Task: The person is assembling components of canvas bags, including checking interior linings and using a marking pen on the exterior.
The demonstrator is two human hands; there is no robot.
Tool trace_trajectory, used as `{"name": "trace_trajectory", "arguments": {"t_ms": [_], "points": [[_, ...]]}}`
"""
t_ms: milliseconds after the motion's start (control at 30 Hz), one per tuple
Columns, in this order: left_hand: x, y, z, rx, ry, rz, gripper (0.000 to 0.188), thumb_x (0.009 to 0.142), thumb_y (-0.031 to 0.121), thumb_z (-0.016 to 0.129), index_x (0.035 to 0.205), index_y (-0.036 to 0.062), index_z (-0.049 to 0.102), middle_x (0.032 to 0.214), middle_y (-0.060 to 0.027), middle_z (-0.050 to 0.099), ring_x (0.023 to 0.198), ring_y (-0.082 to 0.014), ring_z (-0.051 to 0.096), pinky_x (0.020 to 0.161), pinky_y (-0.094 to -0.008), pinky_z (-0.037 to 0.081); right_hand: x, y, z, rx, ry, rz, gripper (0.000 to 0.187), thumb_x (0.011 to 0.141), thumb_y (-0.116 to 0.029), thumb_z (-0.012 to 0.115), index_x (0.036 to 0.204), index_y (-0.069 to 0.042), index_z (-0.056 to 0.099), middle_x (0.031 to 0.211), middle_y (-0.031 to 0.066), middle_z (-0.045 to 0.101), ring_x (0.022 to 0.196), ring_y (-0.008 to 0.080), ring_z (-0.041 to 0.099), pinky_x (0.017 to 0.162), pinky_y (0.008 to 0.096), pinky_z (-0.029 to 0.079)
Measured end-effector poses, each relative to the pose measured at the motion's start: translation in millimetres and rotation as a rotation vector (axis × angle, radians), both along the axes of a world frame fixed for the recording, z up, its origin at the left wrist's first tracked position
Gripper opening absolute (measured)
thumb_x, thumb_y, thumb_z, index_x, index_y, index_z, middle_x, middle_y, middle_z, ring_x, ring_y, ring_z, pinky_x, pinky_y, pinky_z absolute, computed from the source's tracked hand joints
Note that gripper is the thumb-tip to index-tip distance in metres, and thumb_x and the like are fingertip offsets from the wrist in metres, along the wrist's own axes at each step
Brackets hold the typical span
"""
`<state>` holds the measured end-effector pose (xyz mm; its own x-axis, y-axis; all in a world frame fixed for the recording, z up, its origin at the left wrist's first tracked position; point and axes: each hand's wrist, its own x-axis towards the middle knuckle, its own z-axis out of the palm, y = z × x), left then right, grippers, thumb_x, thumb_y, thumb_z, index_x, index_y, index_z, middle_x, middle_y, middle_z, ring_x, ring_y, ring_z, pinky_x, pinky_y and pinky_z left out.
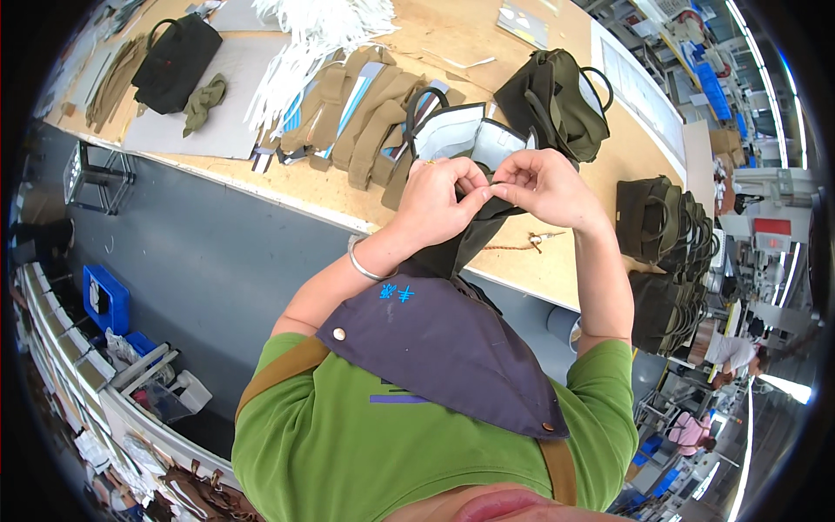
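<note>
By the front edge of the tabletop (557, 274), a dark grey apron (444, 348) partly hides the lower end of an open, dark bag (452, 250) with a pale lining (445, 132). The left hand (435, 198) and right hand (550, 187) pinch its near rim, covering details too small to make out.

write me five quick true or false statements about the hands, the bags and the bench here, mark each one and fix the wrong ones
1. The left hand and right hand have their fingers at the rim of the dark bag. True.
2. That bag's inside is bright red. False: its lining is whitish.
3. A bracelet circles the right wrist. False: the bracelet is on the left wrist.
4. White strips lie heaped on the table. True.
5. A blue crate sits on the table. False: the blue crate is off the table, toward the left.
</note>
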<state>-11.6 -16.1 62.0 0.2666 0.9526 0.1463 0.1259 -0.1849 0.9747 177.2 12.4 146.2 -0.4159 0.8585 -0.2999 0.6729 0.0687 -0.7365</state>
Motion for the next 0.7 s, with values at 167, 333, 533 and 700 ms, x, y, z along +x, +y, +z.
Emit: {"name": "trace_trajectory", "arguments": {"t_ms": [167, 333, 533, 700], "points": [[-4.2, -2.9, 0.7, 0.103, -0.008, -0.006, 0.014, 0.081, 0.017, 0.073, 0.083, 0.0054, 0.066, 0.077, -0.0029, 0.070, 0.068, -0.0159, 0.066, 0.075, -0.0317, 0.044, -1.0, -4.2, -3.6, -0.010, 0.014, -0.031, 0.013, 0.081, -0.010, 0.071, 0.086, 0.001, 0.067, 0.065, 0.0050, 0.059, 0.061, 0.0119, 0.053, 0.061, 0.0288, 0.045], [-6.0, -4.3, 4.7, 0.084, -0.042, -0.059, 0.013, 0.083, 0.010, 0.073, 0.088, 0.0001, 0.068, 0.076, -0.0067, 0.070, 0.069, -0.0145, 0.066, 0.068, -0.0276, 0.052, -8.4, -9.6, 4.5, 0.056, -0.121, -0.027, 0.014, 0.082, -0.012, 0.071, 0.087, 0.000, 0.067, 0.065, 0.0052, 0.057, 0.061, 0.0129, 0.051, 0.060, 0.0304, 0.044], [-9.4, -5.6, 2.2, -0.079, -0.048, -0.133, 0.022, 0.079, 0.017, 0.076, 0.092, -0.0003, 0.071, 0.082, -0.0129, 0.073, 0.077, -0.0214, 0.072, 0.074, -0.0327, 0.053, -9.6, -11.0, 6.4, 0.045, -0.112, -0.017, 0.015, 0.081, -0.014, 0.071, 0.086, 0.000, 0.067, 0.065, 0.0053, 0.057, 0.061, 0.0130, 0.050, 0.059, 0.0310, 0.043], [-11.8, -6.8, 4.8, -0.105, -0.032, -0.145, 0.024, 0.079, 0.018, 0.076, 0.091, -0.0023, 0.071, 0.083, -0.0151, 0.073, 0.077, -0.0217, 0.073, 0.072, -0.0308, 0.055, -6.1, -8.2, 1.9, -0.023, -0.066, -0.015, 0.014, 0.082, -0.013, 0.071, 0.085, 0.000, 0.067, 0.065, 0.0040, 0.056, 0.060, 0.0107, 0.047, 0.058, 0.0298, 0.041]]}}
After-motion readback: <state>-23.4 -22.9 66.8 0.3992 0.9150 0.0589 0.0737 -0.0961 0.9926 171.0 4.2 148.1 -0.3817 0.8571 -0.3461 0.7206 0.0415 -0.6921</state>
